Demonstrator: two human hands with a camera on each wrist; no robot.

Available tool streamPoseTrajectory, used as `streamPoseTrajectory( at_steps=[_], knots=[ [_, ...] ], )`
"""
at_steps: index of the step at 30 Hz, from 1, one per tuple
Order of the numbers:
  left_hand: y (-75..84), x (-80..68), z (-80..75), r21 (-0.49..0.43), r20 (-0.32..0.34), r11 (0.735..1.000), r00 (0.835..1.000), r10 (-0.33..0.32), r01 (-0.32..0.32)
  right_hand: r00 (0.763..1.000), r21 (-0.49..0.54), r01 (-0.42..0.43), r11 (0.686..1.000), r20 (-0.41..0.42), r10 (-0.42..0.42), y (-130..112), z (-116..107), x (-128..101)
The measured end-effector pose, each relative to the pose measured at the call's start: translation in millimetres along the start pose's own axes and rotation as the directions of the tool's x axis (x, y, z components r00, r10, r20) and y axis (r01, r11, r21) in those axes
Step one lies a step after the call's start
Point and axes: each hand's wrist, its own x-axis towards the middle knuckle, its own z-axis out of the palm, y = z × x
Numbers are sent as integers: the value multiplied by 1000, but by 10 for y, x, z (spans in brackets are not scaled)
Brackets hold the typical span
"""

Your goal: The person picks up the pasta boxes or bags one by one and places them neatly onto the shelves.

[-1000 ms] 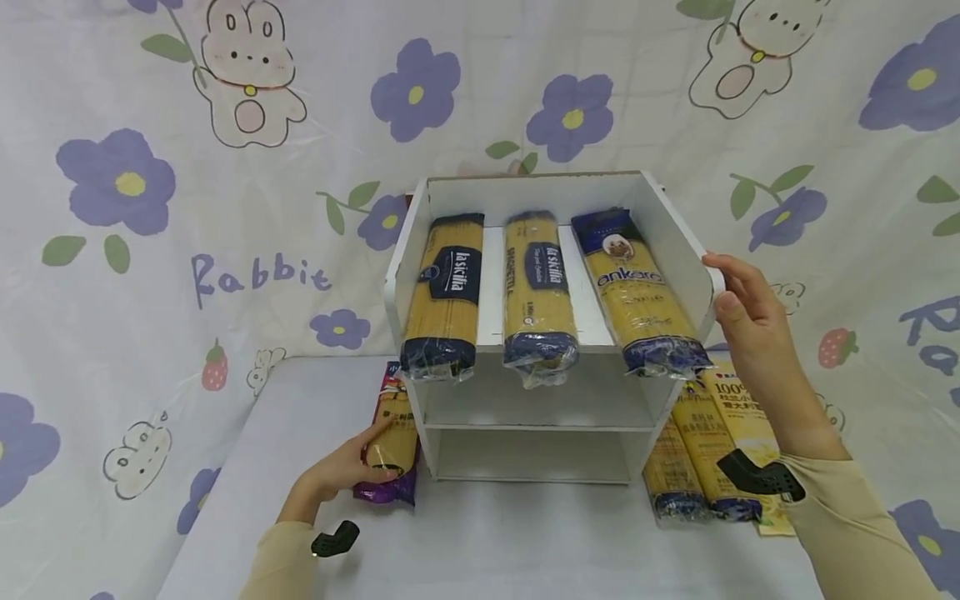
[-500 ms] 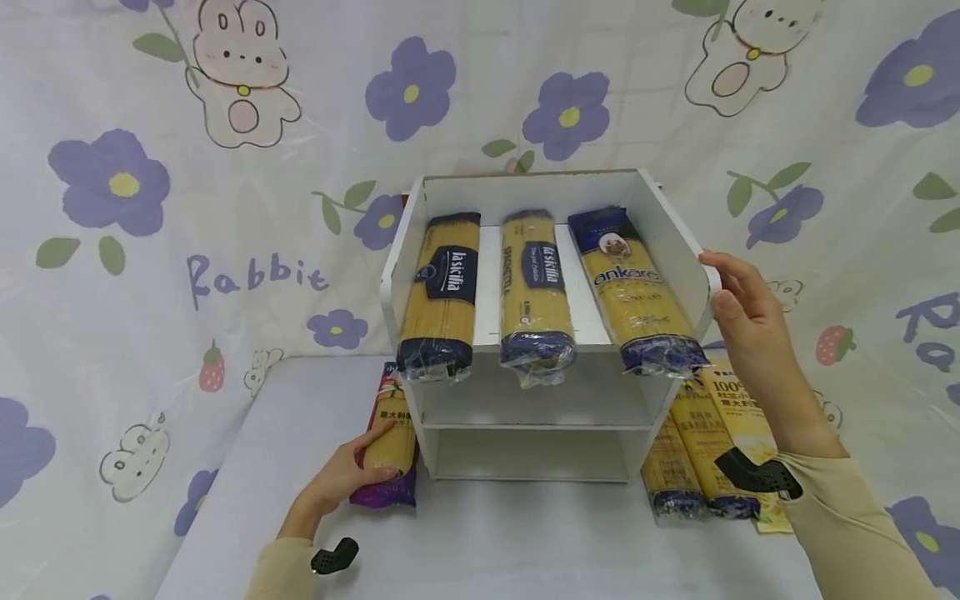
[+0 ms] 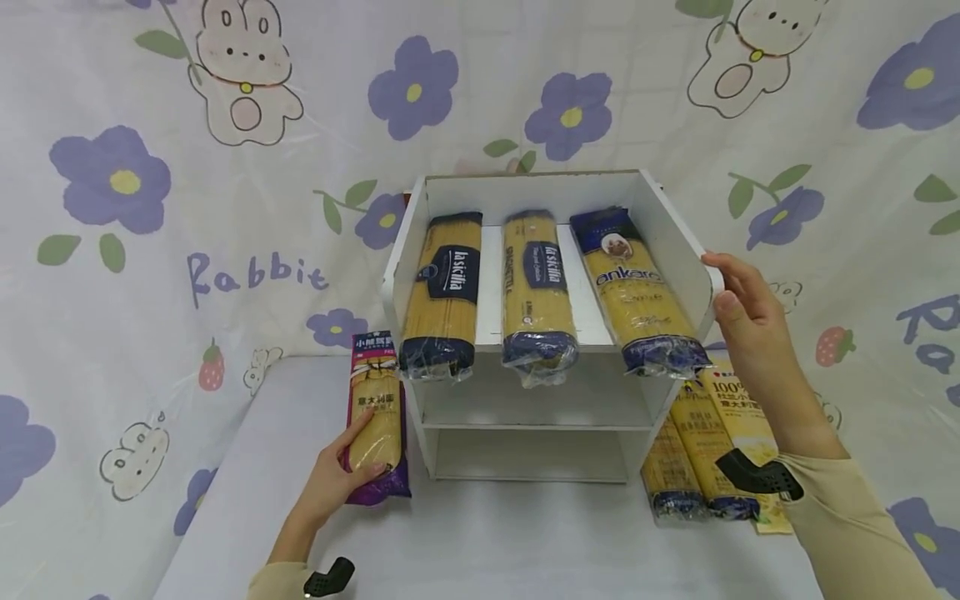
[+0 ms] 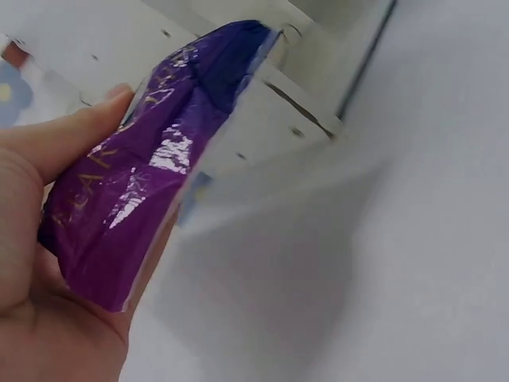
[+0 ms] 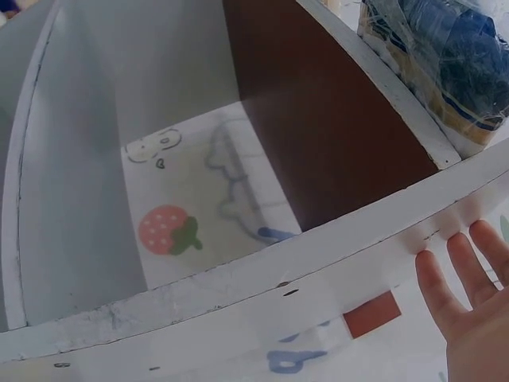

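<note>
Fingers of the left hand point(image 3: 341, 475) grip a purple pasta packet point(image 3: 377, 417) left of the shelf point(image 3: 678, 250); right hand point(image 3: 746, 321) flat against its right wall; three packets shelved, others apparently remain.

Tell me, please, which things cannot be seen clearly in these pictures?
- Purple spaghetti pack: its lower front is covered by the left hand in the head view; the left wrist view shows only a glossy side.
- Packs right of the white shelf: partly hidden behind the right hand and its forearm.
- Lower shelf compartments: interiors mostly unseen.
</note>
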Motion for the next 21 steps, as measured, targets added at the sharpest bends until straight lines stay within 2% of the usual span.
streamPoseTrajectory(
  at_steps=[4,7,11,17,21],
  knots=[
    [206,-72,-60,1,-60,999,997,43,-43,1000,11,16,1000,6,-16,2,8,-2],
    [394,-136,-110,-2,-102,994,989,108,-109,1000,8,21,1000,10,-21,2,8,4],
    [661,-228,-173,-28,-137,975,967,214,-220,1000,-18,1,1000,-6,-1,-1,11,8],
    [1035,-416,-227,-32,-192,952,937,293,-304,996,-62,-68,996,-61,64,-20,33,-9],
    [1241,-515,-236,-58,-219,915,899,379,-400,998,-64,-54,997,-32,52,-29,21,-18]
  ],
)
